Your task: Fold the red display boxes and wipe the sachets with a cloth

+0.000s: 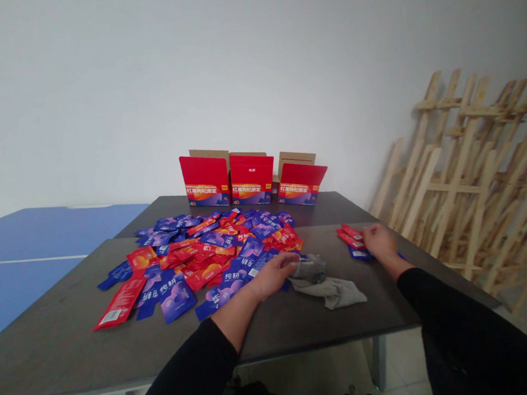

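My left hand is closed with its fingers drawn together, at the right edge of a large heap of sachets. Its fingertips meet the upper left part of a crumpled grey cloth; whether they grip it or a sachet is hidden. Red and blue-purple sachets lie mixed and overlapping in the heap. On the right, my right hand is closed at the end of some red sachets. These rest over blue sachets in a small group, partly covered by the hand.
Three red cartons with raised flaps stand in a row at the back of the dark table. A blue table with a white line adjoins on the left. Wooden easels lean by the wall on the right.
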The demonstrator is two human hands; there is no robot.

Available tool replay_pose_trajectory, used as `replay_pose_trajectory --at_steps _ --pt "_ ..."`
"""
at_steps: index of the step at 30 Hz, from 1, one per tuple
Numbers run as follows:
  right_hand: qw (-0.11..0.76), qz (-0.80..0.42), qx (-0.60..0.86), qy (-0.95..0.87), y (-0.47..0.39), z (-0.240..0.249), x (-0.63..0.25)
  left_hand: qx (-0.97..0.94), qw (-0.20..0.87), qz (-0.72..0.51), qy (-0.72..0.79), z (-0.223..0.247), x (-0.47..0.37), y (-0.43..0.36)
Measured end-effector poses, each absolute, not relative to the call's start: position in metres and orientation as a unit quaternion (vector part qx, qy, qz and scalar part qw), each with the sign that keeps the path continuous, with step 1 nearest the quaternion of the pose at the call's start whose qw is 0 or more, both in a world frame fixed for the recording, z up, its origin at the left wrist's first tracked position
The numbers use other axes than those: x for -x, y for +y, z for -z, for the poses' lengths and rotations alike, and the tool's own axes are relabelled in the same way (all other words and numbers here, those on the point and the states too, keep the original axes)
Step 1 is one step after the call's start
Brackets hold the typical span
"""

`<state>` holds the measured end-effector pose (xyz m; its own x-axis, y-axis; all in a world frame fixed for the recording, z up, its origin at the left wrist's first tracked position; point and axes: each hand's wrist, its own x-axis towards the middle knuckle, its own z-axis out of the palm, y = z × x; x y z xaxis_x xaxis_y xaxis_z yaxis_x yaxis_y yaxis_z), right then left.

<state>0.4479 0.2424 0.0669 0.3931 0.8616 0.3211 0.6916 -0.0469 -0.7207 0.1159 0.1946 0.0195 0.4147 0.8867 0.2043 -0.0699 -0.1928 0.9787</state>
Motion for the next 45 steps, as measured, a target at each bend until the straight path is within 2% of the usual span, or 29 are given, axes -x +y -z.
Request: replay_pose_trajectory --at_steps 7,11,22,25,28,33,37,42,45 --pt "0.318 -0.144 0.621 -0.702 0.281 -0.034 -0.337 -0.665 0.503 -0.447 0.323 -0.017 -0.118 0.192" --pt "0.285 -0.115 0.605 -0.734 0.290 -0.019 -0.293 -0.668 0.504 -0.443 0.321 -0.015 -0.119 0.193" --pt "0.198 0.033 0.564 -0.801 0.276 -0.041 -0.294 -0.649 0.526 -0.457 0.305 -0.015 -0.120 0.195" --pt "0.214 0.072 0.550 -0.804 0.274 -0.053 -0.308 -0.648 0.526 -0.457 0.307 -0.015 -0.120 0.195" --pt "0.287 0.064 0.563 -0.773 0.274 -0.065 -0.322 -0.656 0.517 -0.451 0.314 -0.016 -0.119 0.195" --pt "0.421 -0.109 0.616 -0.657 0.270 -0.087 -0.336 -0.644 0.530 -0.455 0.313 -0.018 -0.118 0.194" --pt "0.492 -0.168 0.581 -0.626 0.260 -0.103 -0.336 -0.580 0.578 -0.488 0.300 -0.021 -0.119 0.195" --pt "0.457 -0.215 0.527 -0.683 0.243 -0.113 -0.318 -0.375 0.689 -0.566 0.252 -0.033 -0.115 0.199" --pt "0.400 -0.209 0.492 -0.745 0.231 -0.113 -0.302 -0.334 0.756 -0.519 0.217 -0.041 -0.109 0.196"
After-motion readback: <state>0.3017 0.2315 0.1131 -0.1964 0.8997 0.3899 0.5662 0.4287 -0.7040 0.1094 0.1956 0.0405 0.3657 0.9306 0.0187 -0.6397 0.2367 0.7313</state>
